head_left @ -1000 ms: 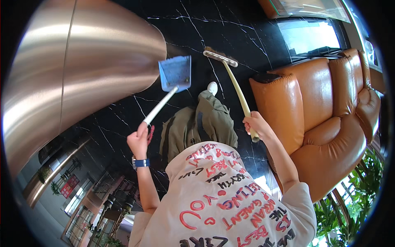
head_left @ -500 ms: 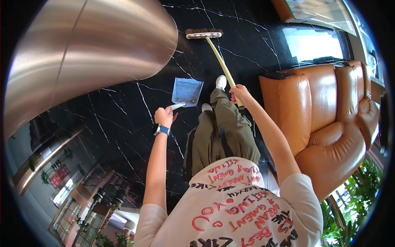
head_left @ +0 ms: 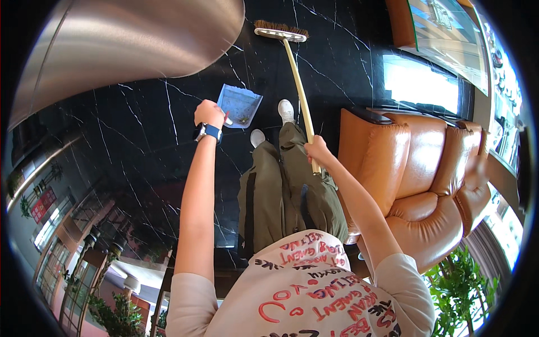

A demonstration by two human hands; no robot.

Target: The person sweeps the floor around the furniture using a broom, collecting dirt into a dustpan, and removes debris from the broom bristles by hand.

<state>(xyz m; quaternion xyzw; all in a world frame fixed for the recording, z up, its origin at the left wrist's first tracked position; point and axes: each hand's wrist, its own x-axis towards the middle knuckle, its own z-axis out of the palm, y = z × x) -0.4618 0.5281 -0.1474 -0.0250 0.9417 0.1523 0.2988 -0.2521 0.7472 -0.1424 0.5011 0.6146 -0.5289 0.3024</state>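
Two hands are at work. The left hand [head_left: 210, 114] is closed around the handle of a blue dustpan [head_left: 240, 105], whose pan lies just right of it over the black marble floor [head_left: 140, 135]. The right hand [head_left: 318, 150] is wrapped around the yellow stick of a broom [head_left: 297, 84], its brush head far ahead. Since half a second ago, the dustpan has drawn closer to the left hand and the broom head sits farther right. An orange leather armchair [head_left: 426, 168] stands right.

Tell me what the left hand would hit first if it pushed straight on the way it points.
Probably only the black marble floor. The left hand grips the blue dustpan, which leads toward the floor near the white shoes; depth is hard to judge.
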